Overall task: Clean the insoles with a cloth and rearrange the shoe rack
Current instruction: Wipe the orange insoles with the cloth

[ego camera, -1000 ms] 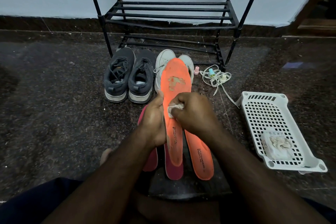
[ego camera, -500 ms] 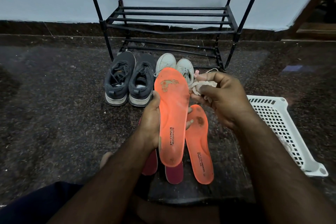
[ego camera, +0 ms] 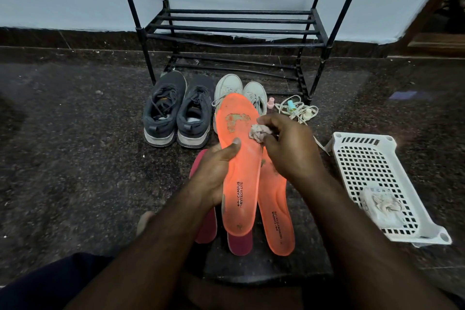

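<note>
My left hand (ego camera: 216, 171) grips an orange insole (ego camera: 240, 158) by its left edge, thumb across its face, and holds it above the floor. A worn brown patch marks its toe end. My right hand (ego camera: 289, 148) pinches a small crumpled cloth (ego camera: 259, 132) against the insole's right side near that patch. A second orange insole (ego camera: 278, 221) lies on the floor below, with two pink insoles (ego camera: 239, 244) partly hidden under my left hand. The black shoe rack (ego camera: 236, 30) stands bare against the wall.
A dark grey pair of shoes (ego camera: 176, 111) and a white pair (ego camera: 234, 90) stand before the rack. A tangle of white laces (ego camera: 297, 111) and a small pink bottle (ego camera: 270, 102) lie to the right. A white perforated basket (ego camera: 372, 173) holds another crumpled cloth (ego camera: 382, 205).
My right hand lifted the cloth off the insole's middle, swung away to the right, and has come back against the upper part. The left hand tilted the insole more face-up.
</note>
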`<action>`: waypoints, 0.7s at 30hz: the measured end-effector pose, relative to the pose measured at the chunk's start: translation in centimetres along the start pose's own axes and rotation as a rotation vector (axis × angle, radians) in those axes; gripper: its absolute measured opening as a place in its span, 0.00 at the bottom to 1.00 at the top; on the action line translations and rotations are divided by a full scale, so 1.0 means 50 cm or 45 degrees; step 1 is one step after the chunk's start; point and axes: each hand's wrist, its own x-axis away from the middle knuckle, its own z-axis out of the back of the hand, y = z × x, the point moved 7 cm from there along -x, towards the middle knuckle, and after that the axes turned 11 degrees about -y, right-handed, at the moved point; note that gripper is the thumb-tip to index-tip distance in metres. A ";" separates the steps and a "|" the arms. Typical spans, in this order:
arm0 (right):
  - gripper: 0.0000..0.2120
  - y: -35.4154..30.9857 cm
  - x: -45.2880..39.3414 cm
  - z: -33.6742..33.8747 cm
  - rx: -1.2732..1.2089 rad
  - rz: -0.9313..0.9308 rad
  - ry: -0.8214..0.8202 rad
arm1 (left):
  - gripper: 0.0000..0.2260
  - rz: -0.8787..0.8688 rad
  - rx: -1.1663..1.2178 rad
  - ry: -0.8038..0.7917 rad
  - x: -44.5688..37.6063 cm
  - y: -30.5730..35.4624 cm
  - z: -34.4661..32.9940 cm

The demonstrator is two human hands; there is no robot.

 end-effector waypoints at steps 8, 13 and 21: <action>0.15 -0.029 0.009 -0.065 0.353 0.166 -0.099 | 0.11 -0.071 0.027 -0.007 -0.001 0.005 -0.010; 0.11 -0.041 0.020 -0.076 0.401 0.200 -0.165 | 0.12 -0.095 0.003 0.099 -0.007 0.007 0.014; 0.09 -0.024 0.008 -0.058 0.317 0.136 -0.100 | 0.10 -0.074 -0.057 0.129 -0.008 -0.007 0.020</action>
